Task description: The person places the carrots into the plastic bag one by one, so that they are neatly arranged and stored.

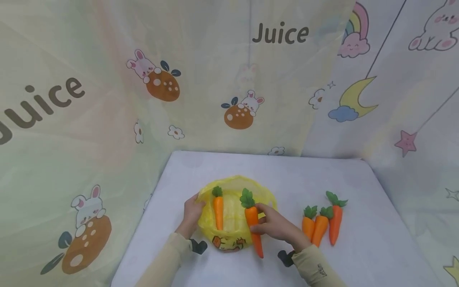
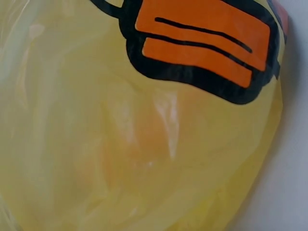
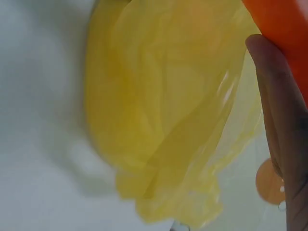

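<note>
Yellow bag (image 1: 233,211): 1 | carrots (image 1: 252,217): 5, one inside | hands: 2, left (image 1: 192,211) gripping bag, right (image 1: 275,224) gripping carrot

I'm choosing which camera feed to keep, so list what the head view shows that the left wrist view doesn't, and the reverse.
Only the head view shows the left hand gripping the yellow bag, the right hand holding a raised carrot, a second carrot inside the bag, three more carrots on the right, and the printed backdrop.

Only the left wrist view shows a faint orange blur below the orange print.

Both show the bag, its print and part of the pale table.
</note>
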The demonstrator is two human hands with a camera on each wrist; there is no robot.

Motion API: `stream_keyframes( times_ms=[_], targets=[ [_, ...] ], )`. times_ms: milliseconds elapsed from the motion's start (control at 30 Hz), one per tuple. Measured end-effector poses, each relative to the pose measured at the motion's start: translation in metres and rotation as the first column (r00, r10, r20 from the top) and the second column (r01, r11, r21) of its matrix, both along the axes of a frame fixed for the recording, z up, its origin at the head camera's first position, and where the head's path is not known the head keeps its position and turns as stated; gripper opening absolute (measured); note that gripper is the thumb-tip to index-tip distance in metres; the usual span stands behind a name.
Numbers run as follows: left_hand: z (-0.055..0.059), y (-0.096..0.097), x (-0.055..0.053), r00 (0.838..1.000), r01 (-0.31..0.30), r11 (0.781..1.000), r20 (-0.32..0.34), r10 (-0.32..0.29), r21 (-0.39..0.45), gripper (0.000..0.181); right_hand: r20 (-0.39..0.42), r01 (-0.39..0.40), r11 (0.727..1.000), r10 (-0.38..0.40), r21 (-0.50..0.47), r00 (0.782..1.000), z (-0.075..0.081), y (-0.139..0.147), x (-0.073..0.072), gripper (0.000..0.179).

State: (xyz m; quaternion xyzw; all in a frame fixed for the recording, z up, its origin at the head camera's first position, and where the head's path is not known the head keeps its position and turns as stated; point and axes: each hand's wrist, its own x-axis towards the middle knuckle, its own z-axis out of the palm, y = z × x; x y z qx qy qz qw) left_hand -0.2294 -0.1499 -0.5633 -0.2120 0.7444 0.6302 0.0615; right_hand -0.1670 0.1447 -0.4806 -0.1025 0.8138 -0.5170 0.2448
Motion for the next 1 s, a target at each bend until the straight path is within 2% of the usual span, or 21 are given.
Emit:
stream_keyframes(
  times_ms=[133, 267, 400, 633, 733, 1000],
  targets=[
    [-0.001, 0.001, 0.003, 1.0, 0.004, 1.0, 0.013, -0.004, 0.0, 0.056, -0.018, -0.007, 0.999, 0.006, -0.048, 1.0, 0.002, -0.02, -0.004, 0.08],
    [0.0, 0.0, 0.006, 1.0, 0.008, 1.0, 0.01, -0.008, -0.004, 0.056, -0.031, -0.013, 0.988, 0.009, -0.154, 0.999, 0.003, -0.036, -0.01, 0.074],
    [-0.002, -0.002, 0.006, 1.0, 0.006, 1.0, 0.005, -0.006, -0.01, 0.055, -0.036, 0.001, 0.966, -0.011, -0.259, 0.999, 0.003, -0.049, -0.019, 0.064],
    [-0.003, -0.003, 0.008, 1.0, -0.002, 1.0, 0.022, 0.003, -0.02, 0.056, -0.011, 0.106, 0.913, -0.12, -0.394, 0.993, -0.002, -0.064, -0.035, 0.062],
    [-0.002, -0.003, 0.009, 1.0, -0.007, 1.0, 0.016, 0.007, -0.018, 0.055, 0.014, 0.162, 0.899, -0.171, -0.406, 0.985, -0.009, -0.068, -0.041, 0.061],
    [-0.003, -0.004, 0.008, 1.0, -0.01, 1.0, 0.007, 0.01, -0.019, 0.055, 0.081, 0.314, 0.879, -0.306, -0.36, 0.949, -0.036, -0.074, -0.05, 0.063]
  ],
)
